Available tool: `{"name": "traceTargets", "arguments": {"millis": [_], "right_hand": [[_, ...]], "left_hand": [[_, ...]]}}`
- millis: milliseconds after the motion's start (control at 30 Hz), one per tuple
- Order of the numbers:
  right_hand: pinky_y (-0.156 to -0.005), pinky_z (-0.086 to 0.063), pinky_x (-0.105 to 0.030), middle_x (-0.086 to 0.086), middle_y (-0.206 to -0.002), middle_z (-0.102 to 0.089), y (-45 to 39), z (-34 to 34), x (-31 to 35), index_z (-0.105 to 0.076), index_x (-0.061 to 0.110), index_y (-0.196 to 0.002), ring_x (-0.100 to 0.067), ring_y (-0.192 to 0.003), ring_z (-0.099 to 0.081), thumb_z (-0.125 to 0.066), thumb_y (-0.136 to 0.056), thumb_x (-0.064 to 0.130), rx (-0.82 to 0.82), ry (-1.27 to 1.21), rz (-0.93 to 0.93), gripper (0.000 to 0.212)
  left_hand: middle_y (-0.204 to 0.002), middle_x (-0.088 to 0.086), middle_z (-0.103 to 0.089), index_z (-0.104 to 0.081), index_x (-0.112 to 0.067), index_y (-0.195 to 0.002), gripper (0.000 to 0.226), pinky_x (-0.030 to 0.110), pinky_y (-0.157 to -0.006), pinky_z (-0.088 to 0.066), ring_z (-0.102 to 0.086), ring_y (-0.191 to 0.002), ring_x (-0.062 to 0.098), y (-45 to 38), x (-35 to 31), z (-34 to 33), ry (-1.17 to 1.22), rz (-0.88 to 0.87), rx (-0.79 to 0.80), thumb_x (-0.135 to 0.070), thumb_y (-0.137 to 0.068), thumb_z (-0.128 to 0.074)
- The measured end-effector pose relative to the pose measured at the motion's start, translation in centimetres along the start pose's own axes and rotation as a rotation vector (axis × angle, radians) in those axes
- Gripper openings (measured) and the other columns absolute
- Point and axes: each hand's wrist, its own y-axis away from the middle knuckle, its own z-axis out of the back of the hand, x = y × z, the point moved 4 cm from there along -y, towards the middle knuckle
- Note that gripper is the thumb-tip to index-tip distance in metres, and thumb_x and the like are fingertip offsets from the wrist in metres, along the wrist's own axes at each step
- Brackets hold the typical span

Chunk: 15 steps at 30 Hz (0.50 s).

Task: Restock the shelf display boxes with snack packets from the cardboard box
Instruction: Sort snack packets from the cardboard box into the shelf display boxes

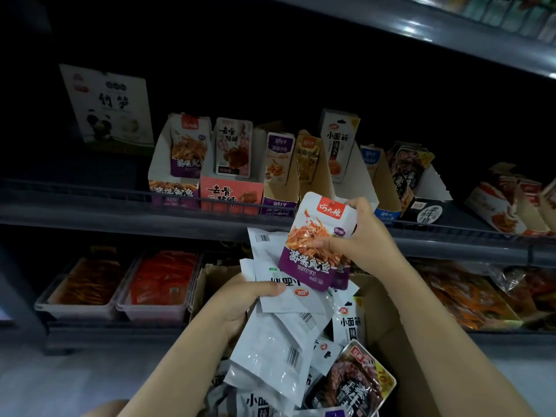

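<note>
Step in hand: sorting. Right hand [365,236] pinches a purple squid packet [313,245]; left hand [240,299] grips white packets [279,335] (over the cardboard box [388,335]). Next, likely: lift it into the matching purple display box [176,179].

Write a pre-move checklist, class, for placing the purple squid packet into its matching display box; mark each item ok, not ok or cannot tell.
1. Purple squid packet gripped by right hand: ok.
2. Packet front faces out: ok.
3. Matching display box, same purple print, found on the shelf's left: ok.
4. Room in that box: cannot tell; a packet stands at its front.
5. Left hand free to help: not ok, it holds white packets.
6. Cardboard box below within reach: ok.
</note>
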Motion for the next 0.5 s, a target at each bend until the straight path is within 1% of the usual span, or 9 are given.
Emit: {"name": "traceTargets", "arguments": {"millis": [67,133,233,333,367,433,500], "right_hand": [[-0.058,-0.05,-0.016,0.014,-0.093,-0.057,-0.3,0.3,0.7,-0.033,0.025,-0.115,-0.001,-0.079,-0.06,-0.084,-0.067,0.029,-0.011,0.019,0.032,0.07],[-0.06,-0.05,-0.015,0.016,-0.093,-0.057,-0.6,0.5,1.1,-0.034,0.026,-0.115,0.0,-0.08,-0.059,-0.084,-0.067,0.029,-0.009,0.015,0.068,0.069],[-0.06,-0.051,-0.016,0.016,-0.095,-0.056,-1.1,0.6,1.5,-0.033,0.027,-0.115,-0.003,-0.083,-0.061,-0.081,-0.071,0.028,0.03,0.007,0.066,0.065],[-0.066,-0.057,-0.024,0.009,-0.1,-0.06,-1.6,0.5,1.4,-0.036,0.024,-0.112,-0.008,-0.088,-0.064,-0.081,-0.072,0.022,0.068,-0.059,0.044,0.06],[-0.068,-0.057,-0.026,0.006,-0.102,-0.061,-1.7,0.5,1.3,-0.037,0.024,-0.11,-0.009,-0.089,-0.064,-0.08,-0.072,0.017,0.065,-0.119,0.033,0.057],[-0.073,-0.058,-0.031,-0.002,-0.107,-0.062,-2.1,0.6,1.1,-0.04,0.024,-0.105,-0.015,-0.096,-0.065,-0.077,-0.073,0.006,0.05,-0.355,-0.008,0.053],[-0.081,-0.057,-0.039,-0.008,-0.113,-0.06,-2.4,0.4,0.9,-0.04,0.022,-0.109,-0.022,-0.104,-0.063,-0.073,-0.074,-0.003,0.031,-0.58,-0.064,0.054]], "left_hand": [[-0.101,0.02,-0.073,-0.066,0.0,-0.109,0.028,0.041,-0.069,-0.06,-0.072,-0.083,0.032,0.0,-0.5,0.1,0.009,-0.007,-0.004,0.007,-0.082,-0.065],[-0.098,0.02,-0.073,-0.067,0.0,-0.107,0.026,0.039,-0.063,-0.06,-0.072,-0.077,0.031,0.1,-0.9,0.4,0.034,-0.021,-0.013,0.007,-0.082,-0.064],[-0.098,0.021,-0.073,-0.067,-0.001,-0.103,0.022,0.042,-0.064,-0.061,-0.072,-0.076,0.031,0.3,-1.3,0.8,0.04,-0.04,-0.014,0.007,-0.083,-0.063],[-0.094,0.021,-0.073,-0.067,0.0,-0.102,0.021,0.042,-0.063,-0.061,-0.072,-0.073,0.03,0.6,-1.4,1.2,0.062,-0.045,-0.013,0.008,-0.083,-0.062],[-0.094,0.021,-0.073,-0.067,0.001,-0.102,0.022,0.043,-0.065,-0.06,-0.072,-0.073,0.031,0.8,-1.5,1.3,0.07,-0.045,-0.013,0.008,-0.082,-0.062],[-0.097,0.022,-0.072,-0.068,0.001,-0.102,0.027,0.045,-0.07,-0.059,-0.071,-0.076,0.033,1.0,-1.7,1.5,0.09,-0.046,-0.009,0.005,-0.075,-0.066],[-0.102,0.024,-0.071,-0.067,0.001,-0.106,0.039,0.046,-0.073,-0.059,-0.071,-0.08,0.034,1.2,-1.9,1.6,0.096,-0.051,0.006,-0.001,-0.067,-0.068]]}}
